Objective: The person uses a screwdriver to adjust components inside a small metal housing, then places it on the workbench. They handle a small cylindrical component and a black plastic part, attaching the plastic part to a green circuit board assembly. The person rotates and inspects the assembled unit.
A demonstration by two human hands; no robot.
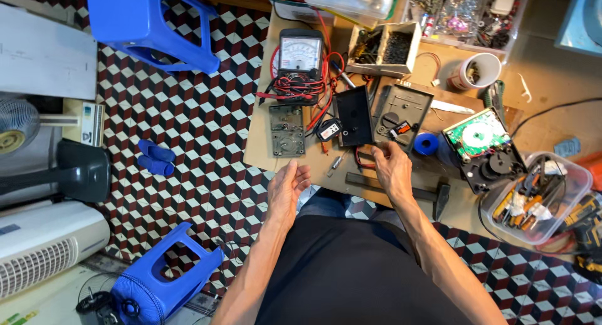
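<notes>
Left hand [287, 188] open and empty, right hand [390, 167] loosely open near two black casings [355, 117].

The right hand [392, 169] covers the lower edge of the grey casing half [401, 115] and whatever its fingertips pinch there. The small parts in the clear organiser box [464, 15] are too small to tell apart, and the top edge cuts it off. The tools in the clear plastic tub [539, 196] overlap into a tangle. The meter [300, 55] dial markings are unreadable. Both forearms hide part of the desk [263, 146] front edge.
</notes>
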